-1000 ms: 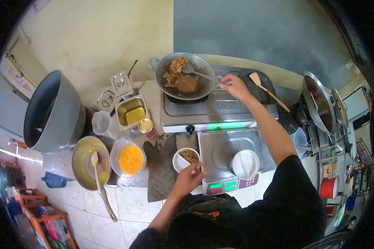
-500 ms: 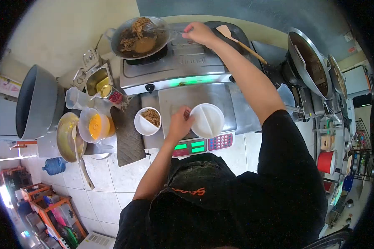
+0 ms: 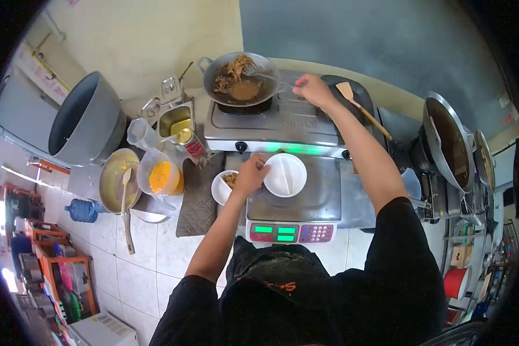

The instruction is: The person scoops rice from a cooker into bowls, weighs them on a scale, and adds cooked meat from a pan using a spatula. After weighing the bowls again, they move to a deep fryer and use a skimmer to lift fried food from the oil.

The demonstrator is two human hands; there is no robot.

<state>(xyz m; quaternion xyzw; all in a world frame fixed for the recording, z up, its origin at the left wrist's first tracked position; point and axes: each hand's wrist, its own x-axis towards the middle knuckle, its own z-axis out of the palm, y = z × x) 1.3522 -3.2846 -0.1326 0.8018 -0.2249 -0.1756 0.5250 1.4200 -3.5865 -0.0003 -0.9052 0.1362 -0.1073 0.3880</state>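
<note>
My left hand point(image 3: 251, 176) pinches the near-left rim of a white divided bowl point(image 3: 286, 176), which sits on the plate of a digital scale point(image 3: 293, 232). Nothing shows inside this bowl. Just left of that hand, partly behind my wrist, stands a second white divided bowl point(image 3: 219, 191) with brown shredded food in one compartment. Up at the stove, my right hand point(image 3: 316, 92) grips the thin handle of a long metal utensil point(image 3: 269, 75). Its head rests in brown shredded food point(image 3: 240, 66) in a wok point(image 3: 266, 99) that also holds brown sauce.
A wooden spatula point(image 3: 363, 111) lies on the right of the gas stove point(image 3: 242, 128). To the left are an oven mitt point(image 3: 197, 202), a can point(image 3: 191, 143), a jug of orange-yellow contents point(image 3: 161, 177), a pan point(image 3: 111, 193) and a large grey pot point(image 3: 89, 124). Big pans point(image 3: 448, 144) stand at right.
The divided bowl in my left hand has shifted back and left on the scale plate. My right hand still holds the utensil over the wok. The camera view has shifted.
</note>
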